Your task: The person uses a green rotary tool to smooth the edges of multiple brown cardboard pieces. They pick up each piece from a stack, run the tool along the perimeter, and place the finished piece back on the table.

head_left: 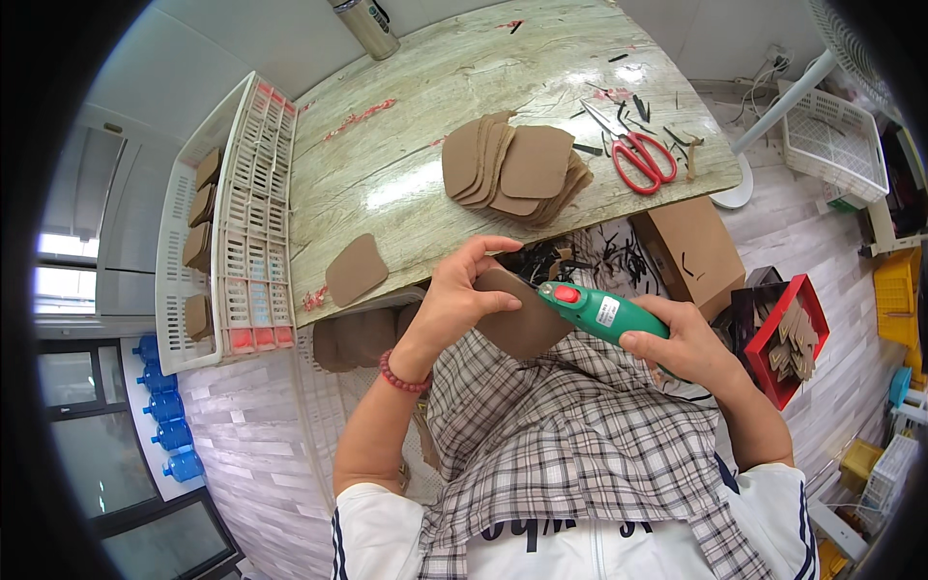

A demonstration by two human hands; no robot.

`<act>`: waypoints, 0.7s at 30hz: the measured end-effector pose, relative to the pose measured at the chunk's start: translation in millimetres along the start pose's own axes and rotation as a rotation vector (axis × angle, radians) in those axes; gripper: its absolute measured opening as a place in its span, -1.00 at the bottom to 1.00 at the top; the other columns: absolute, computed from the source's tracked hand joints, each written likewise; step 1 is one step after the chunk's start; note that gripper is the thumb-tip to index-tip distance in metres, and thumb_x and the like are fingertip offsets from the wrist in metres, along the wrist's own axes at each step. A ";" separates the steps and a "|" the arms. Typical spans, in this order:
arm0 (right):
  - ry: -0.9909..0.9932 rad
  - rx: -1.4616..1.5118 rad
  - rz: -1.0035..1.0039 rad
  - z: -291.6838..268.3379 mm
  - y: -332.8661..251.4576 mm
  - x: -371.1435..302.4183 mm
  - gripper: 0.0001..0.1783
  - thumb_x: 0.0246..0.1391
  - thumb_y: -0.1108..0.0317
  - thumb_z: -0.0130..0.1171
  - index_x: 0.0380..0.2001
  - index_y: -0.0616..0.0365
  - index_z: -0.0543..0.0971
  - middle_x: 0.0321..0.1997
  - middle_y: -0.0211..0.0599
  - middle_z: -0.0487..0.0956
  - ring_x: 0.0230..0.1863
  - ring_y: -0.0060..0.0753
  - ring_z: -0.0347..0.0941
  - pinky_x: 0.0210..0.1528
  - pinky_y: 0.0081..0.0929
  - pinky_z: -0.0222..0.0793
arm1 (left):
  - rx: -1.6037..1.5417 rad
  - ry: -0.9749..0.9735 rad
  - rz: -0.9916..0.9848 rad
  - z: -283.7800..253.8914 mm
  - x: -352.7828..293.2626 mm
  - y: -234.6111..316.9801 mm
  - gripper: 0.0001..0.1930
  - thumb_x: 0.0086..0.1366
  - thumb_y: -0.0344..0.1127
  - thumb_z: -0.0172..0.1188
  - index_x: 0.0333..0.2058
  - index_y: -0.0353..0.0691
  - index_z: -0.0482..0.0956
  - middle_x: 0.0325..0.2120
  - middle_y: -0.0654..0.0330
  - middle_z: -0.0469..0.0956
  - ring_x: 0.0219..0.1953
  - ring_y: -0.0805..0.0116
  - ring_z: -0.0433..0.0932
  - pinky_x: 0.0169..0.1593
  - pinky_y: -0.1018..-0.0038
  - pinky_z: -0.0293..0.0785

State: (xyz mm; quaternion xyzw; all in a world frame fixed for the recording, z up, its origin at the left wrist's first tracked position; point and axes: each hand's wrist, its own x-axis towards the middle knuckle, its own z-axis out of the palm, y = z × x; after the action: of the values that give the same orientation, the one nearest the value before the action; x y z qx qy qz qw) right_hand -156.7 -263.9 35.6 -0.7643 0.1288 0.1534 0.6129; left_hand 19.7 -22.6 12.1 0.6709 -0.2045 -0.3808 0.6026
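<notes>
Green cutter (611, 315) held in R grip (684, 340), brown piece (527, 327) pinched in L grip (466, 292) — prob. trimming its edge; next calls for turning piece, cutter steady.

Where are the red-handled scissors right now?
Head view, upper right: the red-handled scissors lie on the table near its right edge, right of the stacked brown pieces, among black scraps.

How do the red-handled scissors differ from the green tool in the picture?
The scissors lie on the table, while the green tool is gripped in the right hand.
The scissors have slim metal blades and looped handles; the green tool has a thick, rounded body with a white label.
Both show some red: the scissors' handles and a patch on the green tool.
</notes>
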 end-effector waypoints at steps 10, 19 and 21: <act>-0.096 0.192 -0.007 10.2 -4.8 25.5 -0.58 0.08 0.18 0.26 -0.12 0.29 0.54 -0.48 -0.45 0.51 -0.51 -0.69 0.38 -0.46 -0.65 0.32 | 0.112 -0.077 -0.036 6.8 0.0 7.9 0.05 -0.14 -0.75 0.26 0.36 -0.02 0.05 -0.36 0.25 0.48 -0.34 0.61 0.47 -0.20 0.64 0.44; 0.056 0.258 0.027 16.9 26.7 27.2 -0.64 0.11 0.19 0.25 -0.20 0.29 0.52 -0.53 -0.45 0.47 -0.55 -0.68 0.37 -0.49 -0.66 0.32 | -0.302 0.773 0.177 -168.5 -42.7 -64.6 -0.43 0.16 -0.71 0.07 0.17 -0.26 0.28 -0.06 0.04 0.49 -0.11 0.35 0.53 0.00 0.46 0.51; 0.051 0.268 0.015 18.0 27.1 28.3 -0.64 0.11 0.18 0.24 -0.20 0.29 0.52 -0.53 -0.45 0.47 -0.55 -0.68 0.37 -0.49 -0.66 0.32 | -0.158 0.913 0.177 -204.5 -45.9 -95.5 -0.47 0.16 -0.65 0.12 0.13 -0.27 0.33 -0.05 0.04 0.49 -0.06 0.28 0.50 0.02 0.41 0.47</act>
State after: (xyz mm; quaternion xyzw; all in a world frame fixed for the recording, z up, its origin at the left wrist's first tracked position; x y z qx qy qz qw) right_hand -142.6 -252.4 -3.5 -0.6782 0.1695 0.1196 0.7050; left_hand 128.1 162.7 -71.2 0.7016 0.0545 -0.0084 0.7105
